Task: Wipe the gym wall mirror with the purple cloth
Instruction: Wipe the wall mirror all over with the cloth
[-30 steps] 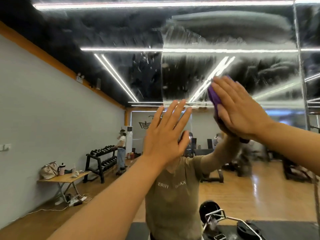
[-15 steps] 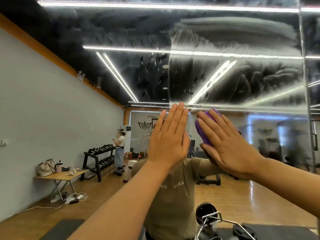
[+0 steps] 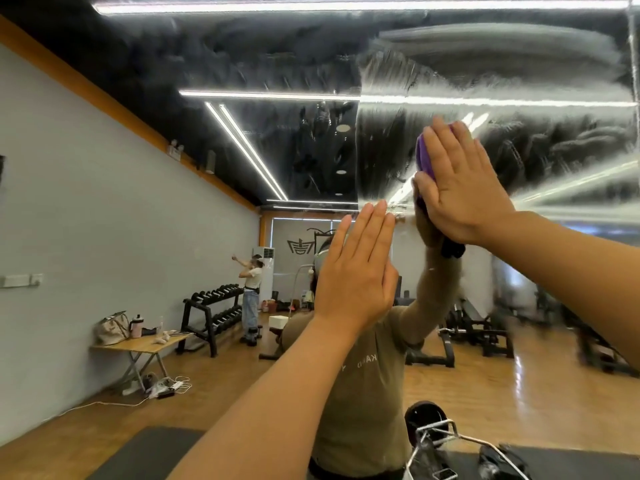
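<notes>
1. Right now my right hand [image 3: 460, 181] lies flat with straight fingers in the upper right of the frame, pressing the purple cloth [image 3: 424, 157] against the mirror [image 3: 519, 64]; I judge the flat palm spreads pressure so the cloth stays in full contact.
2. My left hand [image 3: 356, 271] is at centre frame, fingers straight and together, holding nothing; it seems to rest on the glass, probably as a brace while I reach high, though I cannot confirm contact.
3. Streaky smears cover the upper right of the mirror, so that is where wiping is needed; the lower glass reflects the room more cleanly.
4. Compared with 0.5 s ago, the right hand and cloth have gone up and right, away from the left hand, which has hardly shifted.
</notes>
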{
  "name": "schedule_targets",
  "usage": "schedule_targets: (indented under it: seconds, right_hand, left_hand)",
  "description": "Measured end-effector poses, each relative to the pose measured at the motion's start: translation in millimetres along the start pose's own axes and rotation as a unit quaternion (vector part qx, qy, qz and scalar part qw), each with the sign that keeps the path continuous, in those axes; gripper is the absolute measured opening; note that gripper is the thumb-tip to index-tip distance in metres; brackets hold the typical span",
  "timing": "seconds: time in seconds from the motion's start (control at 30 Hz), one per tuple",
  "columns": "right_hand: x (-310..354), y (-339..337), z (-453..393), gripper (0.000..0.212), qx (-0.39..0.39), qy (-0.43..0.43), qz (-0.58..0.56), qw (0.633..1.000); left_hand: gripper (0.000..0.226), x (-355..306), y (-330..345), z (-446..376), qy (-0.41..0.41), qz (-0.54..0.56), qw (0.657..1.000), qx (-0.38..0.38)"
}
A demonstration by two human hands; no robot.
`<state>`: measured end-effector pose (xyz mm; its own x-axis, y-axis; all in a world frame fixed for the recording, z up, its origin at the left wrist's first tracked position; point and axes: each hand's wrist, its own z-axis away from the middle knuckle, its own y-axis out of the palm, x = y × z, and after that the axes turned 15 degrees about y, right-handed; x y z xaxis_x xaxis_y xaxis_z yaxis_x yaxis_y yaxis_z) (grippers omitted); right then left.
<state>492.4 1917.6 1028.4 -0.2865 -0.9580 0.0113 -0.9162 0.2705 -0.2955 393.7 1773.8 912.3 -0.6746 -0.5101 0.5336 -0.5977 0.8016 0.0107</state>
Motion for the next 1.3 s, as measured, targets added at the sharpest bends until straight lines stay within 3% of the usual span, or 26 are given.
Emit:
schedule_targets:
  seconds: [0.23,0.33,0.6,0.7,0.83,0.93,1.17,1.3]
  right_hand:
    - [-7,20,88,0.064,0.017,-0.135,0.024,0.990]
    - [-23,28,131,0.061,0.030,-0.201,0.064,0.977]
    - [-41,15,87,0.058,0.067,-0.320,0.104,0.939]
    - [-26,7,44,0.060,0.048,-0.292,0.082,0.952]
    - [16,-1,-8,0.069,0.016,-0.145,-0.009,0.989]
    - [39,6,-14,0.068,-0.010,-0.068,-0.046,0.997]
    - [16,31,79,0.059,-0.009,-0.206,-0.034,0.978]
    - [-8,36,137,0.057,0.040,-0.304,0.032,0.951]
  left_hand:
    - [0.058,0,-11,-2,-0.048,0.073,0.996,-0.023]
    - [0.059,-1,-12,-1,-0.044,0.076,0.996,0.010]
    - [0.058,21,-22,16,0.039,-0.016,0.998,0.046]
    - [0.059,21,-21,15,0.031,-0.014,0.999,0.031]
    - [0.059,22,-22,17,0.037,-0.013,0.999,0.023]
    - [0.060,20,-24,17,0.017,0.007,1.000,0.015]
    - [0.063,18,-23,21,-0.030,-0.002,0.999,0.029]
    - [0.062,18,-24,23,-0.029,-0.001,0.999,0.033]
